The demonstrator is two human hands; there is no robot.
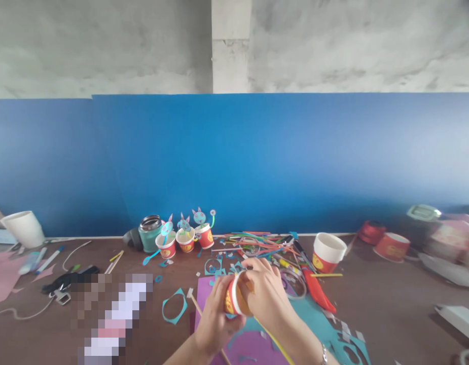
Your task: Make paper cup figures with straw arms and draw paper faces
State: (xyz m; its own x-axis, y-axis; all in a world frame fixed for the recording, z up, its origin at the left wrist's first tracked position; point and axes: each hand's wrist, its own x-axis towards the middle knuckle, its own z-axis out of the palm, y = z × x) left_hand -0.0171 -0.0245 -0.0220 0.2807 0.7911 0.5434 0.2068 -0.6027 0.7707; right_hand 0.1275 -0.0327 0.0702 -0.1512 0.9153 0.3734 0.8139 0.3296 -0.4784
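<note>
Head view: 2 hands [217, 318] [265, 289] on 1 tilted paper cup [230, 299] above purple paper [253, 347].

The held cup [230, 299] is red with a yellow print and a white rim. Three small cups [186, 246] repeat that red, yellow and white, topped by light-blue rabbit faces [200, 217] with pink ears. A blue spoon [148, 259] and a teal flask [148, 238] are near them. The desk [401, 324] is dark brown, under purple paper [253, 347] and teal paper [314, 319]. Plain pink paper [2, 276] shows at left. The panel [257, 162] is solid blue; the wall [105, 45], blotchy grey.
</note>
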